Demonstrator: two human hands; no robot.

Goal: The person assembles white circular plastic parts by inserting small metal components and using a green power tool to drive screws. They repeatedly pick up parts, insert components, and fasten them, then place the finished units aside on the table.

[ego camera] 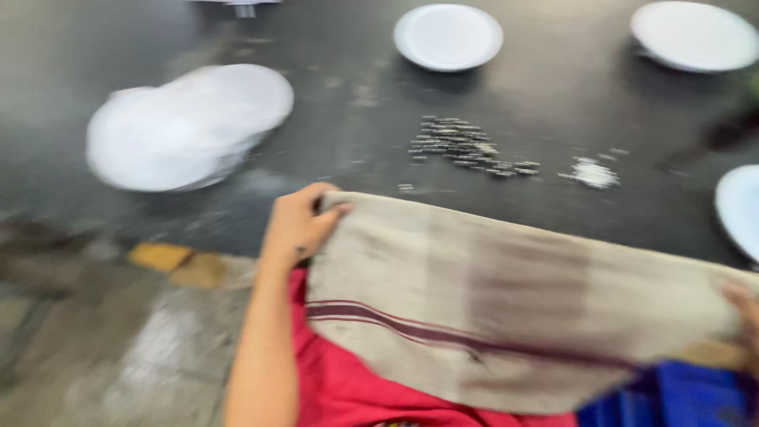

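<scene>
Beige woven cloth with maroon stripes (506, 308) stretched flat between both hands, over lap at dark table's edge | left hand (299, 225) pinches its upper left corner | right hand (745, 316) at right edge, grip blurred, cannot tell | soft, stained fabric | round white plates (448, 35) on dark smooth tabletop (356, 142)

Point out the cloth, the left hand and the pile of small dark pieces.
cloth (506, 300), head view, middle of the fabric
left hand (299, 225), head view, back of the hand
pile of small dark pieces (462, 145), head view, centre of the pile
</scene>
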